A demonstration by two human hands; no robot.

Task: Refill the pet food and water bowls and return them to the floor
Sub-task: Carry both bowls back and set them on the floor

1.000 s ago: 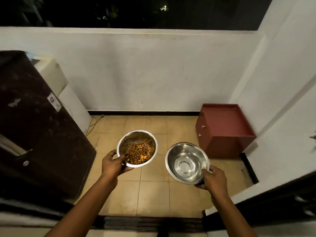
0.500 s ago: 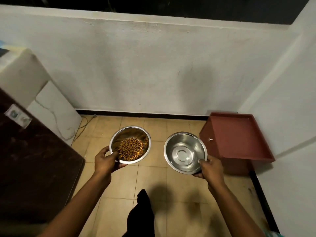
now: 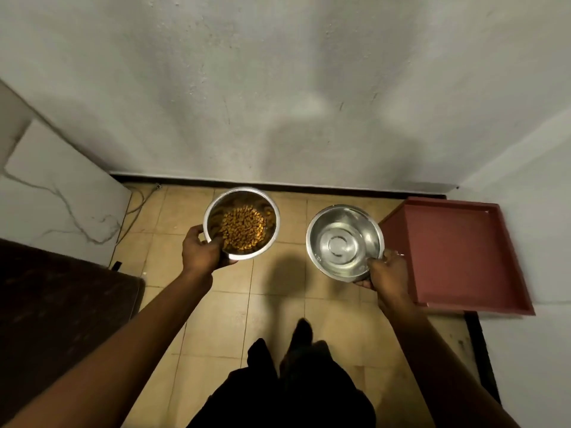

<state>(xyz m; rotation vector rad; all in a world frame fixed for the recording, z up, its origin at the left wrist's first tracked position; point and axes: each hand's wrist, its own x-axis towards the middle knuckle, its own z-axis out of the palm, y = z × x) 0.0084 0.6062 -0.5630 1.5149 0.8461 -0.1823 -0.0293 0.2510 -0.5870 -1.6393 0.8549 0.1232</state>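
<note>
Tan floor tiles meet a white wall. His left hand grips the kibble bowl; his right hand grips the water bowl.

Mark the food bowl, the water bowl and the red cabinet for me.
food bowl (image 3: pixel 216 211), head view, bare inner wall on its left side.
water bowl (image 3: pixel 344 216), head view, far inner wall.
red cabinet (image 3: pixel 457 251), head view, middle of its recessed top.

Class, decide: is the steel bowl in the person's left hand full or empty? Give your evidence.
Partly filled: brown kibble covers the bottom of the bowl, which the left hand grips by its near rim.
</note>
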